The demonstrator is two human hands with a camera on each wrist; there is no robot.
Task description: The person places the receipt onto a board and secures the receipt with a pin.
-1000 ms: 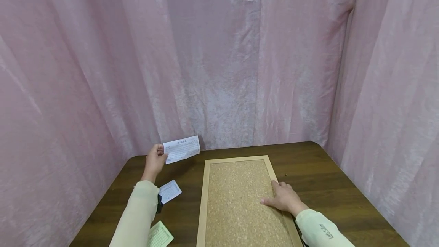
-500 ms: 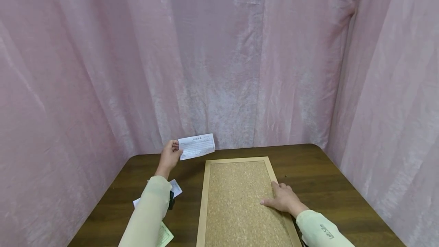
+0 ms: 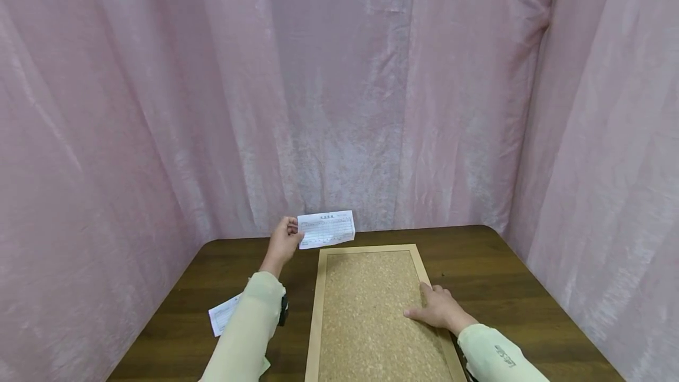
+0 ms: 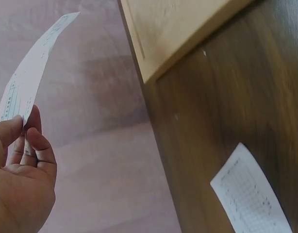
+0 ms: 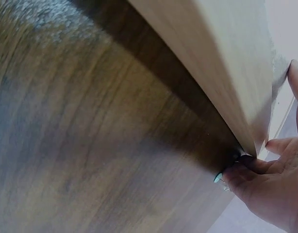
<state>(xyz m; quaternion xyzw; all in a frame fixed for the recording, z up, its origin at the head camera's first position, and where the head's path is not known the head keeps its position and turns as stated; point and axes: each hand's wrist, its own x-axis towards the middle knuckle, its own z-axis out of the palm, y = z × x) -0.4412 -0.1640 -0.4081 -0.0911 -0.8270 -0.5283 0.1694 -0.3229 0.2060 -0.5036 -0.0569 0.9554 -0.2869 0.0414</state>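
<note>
My left hand point(image 3: 283, 243) pinches a white printed paper form point(image 3: 326, 230) by its left end between thumb and fingers, raised above the far side of the table. In the left wrist view the form point(image 4: 30, 73) bends in a curve away from the fingers. A wood-framed cork board point(image 3: 371, 311) lies on the table, just right of and nearer than the form. On its right edge my right hand point(image 3: 437, 308) grips the frame, thumb over the cork. The right wrist view shows the other fingers curled at the frame's side, with a small green thing point(image 5: 218, 177) at the fingertips, its kind unclear.
Another printed white slip point(image 3: 225, 314) lies on the dark wooden table point(image 3: 509, 299) left of the board, partly behind the left sleeve. A corner of a pale green slip point(image 3: 264, 365) shows below that sleeve. Pink curtains point(image 3: 339, 105) hang behind and beside the table.
My left hand has carried the form rightward, to beyond the board's far left corner. The left sleeve now covers more of the green slip. My right hand has stayed on the frame.
</note>
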